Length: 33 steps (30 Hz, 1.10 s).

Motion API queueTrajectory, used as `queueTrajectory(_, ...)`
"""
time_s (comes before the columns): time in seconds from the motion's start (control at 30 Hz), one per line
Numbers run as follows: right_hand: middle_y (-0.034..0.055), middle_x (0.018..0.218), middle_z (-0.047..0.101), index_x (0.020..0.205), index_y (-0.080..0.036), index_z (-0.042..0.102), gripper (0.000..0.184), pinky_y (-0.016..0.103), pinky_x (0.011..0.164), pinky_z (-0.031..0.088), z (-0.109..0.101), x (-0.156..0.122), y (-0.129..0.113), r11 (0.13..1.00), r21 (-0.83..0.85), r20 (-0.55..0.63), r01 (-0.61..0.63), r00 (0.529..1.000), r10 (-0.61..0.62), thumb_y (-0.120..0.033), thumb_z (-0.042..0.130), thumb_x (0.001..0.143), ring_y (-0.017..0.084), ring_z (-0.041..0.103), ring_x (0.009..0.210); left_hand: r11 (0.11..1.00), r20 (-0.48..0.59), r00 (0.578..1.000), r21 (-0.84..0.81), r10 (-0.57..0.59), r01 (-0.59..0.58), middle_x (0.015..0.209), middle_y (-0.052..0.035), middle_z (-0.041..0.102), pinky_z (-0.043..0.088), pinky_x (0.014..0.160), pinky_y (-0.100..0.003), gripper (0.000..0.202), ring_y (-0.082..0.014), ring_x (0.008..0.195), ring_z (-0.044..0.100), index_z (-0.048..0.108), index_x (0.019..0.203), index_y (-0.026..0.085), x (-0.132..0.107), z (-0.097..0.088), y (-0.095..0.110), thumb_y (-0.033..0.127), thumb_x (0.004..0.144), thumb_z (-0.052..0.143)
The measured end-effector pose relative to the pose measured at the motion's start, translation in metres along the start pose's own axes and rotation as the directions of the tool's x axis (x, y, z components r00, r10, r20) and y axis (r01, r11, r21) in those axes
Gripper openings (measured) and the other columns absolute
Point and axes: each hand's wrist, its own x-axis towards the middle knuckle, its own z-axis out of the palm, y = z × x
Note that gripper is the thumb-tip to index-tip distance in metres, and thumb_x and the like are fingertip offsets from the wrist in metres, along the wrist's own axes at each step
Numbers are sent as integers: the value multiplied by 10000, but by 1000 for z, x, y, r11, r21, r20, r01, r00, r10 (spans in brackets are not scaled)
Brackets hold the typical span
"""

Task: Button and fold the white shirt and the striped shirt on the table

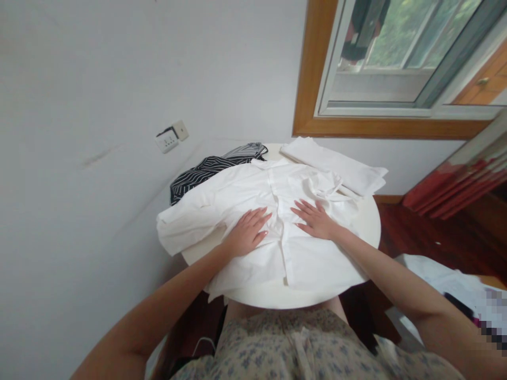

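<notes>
A white button-front shirt lies spread on a round white table, its front placket running down the middle and one sleeve reaching out to the left. My left hand rests flat on the shirt just left of the placket, fingers stretched out. On the other side of the placket, my right hand also lies flat with its fingers spread. Both palms press on the cloth and neither grips it. Some wrinkles show around the hands.
Behind the shirt lie a black-and-white striped cloth and a folded white cloth. A wall with a socket stands at the left. A wood-framed window and a red curtain are at the right. White items sit low at right.
</notes>
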Motion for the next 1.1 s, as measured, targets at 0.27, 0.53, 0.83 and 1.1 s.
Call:
queueTrajectory(0.27,104,1518,342,1428,-259,413,556,593,1103,188,-6,7,-4,995,46,16,-89,996,89,-529,387,943,301,266,1410,981,-23,982,-57,185,-186,1102,-80,642,370,953,-387,285,-213,1050,542,650,1011,209,-7,-25,17,408,926,465)
queueTrajectory(0.53,120,1231,619,1208,-213,612,371,368,973,385,-30,38,-34,990,126,-74,-60,995,70,-415,442,948,232,537,1166,969,259,940,46,224,-243,940,-80,597,385,768,-356,466,-238,892,529,595,978,180,-20,-47,74,598,772,593)
queueTrajectory(0.83,166,1131,670,1119,-139,642,565,312,778,461,-21,97,-50,908,51,182,-416,898,401,-596,391,903,270,635,1000,981,294,942,62,159,-185,893,-67,626,411,700,-320,178,-213,828,582,617,897,173,-18,-40,93,327,892,528)
queueTrajectory(1.1,135,1214,633,1183,-174,604,397,330,882,438,-16,112,-47,935,20,127,-353,929,348,-353,318,974,251,576,1116,972,253,958,-219,136,-80,818,-30,652,401,691,-256,328,-154,765,594,655,845,191,-30,-29,85,355,960,396)
